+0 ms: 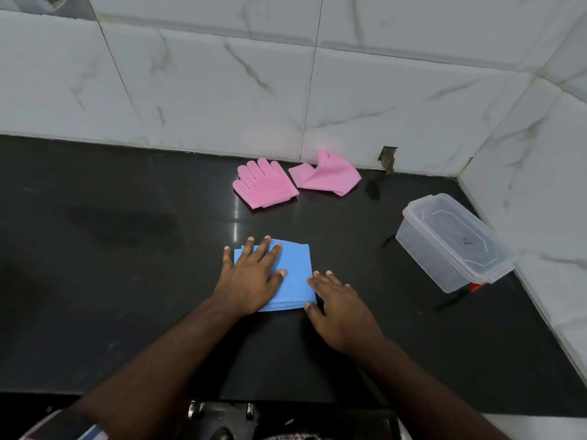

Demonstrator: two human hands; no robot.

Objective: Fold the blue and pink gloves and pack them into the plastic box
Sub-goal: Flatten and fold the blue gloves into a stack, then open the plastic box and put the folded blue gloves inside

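The blue gloves [295, 274] lie folded into a flat square stack on the black counter [127, 281]. My left hand [251, 274] presses flat on the stack's left half with fingers spread. My right hand [336, 309] rests flat at the stack's right edge, fingertips touching its side. One pink glove [265, 184] lies further back with its fingers and bristled palm showing. A second pink glove [327, 174] lies folded beside it, against the wall. The clear plastic box [451, 242] stands at the right with its lid on.
White marble-look tiled walls [222, 90] close off the counter at the back and on the right. A small hole in the tile [387, 157] sits behind the pink gloves. Something red [476, 286] shows under the box's near corner.
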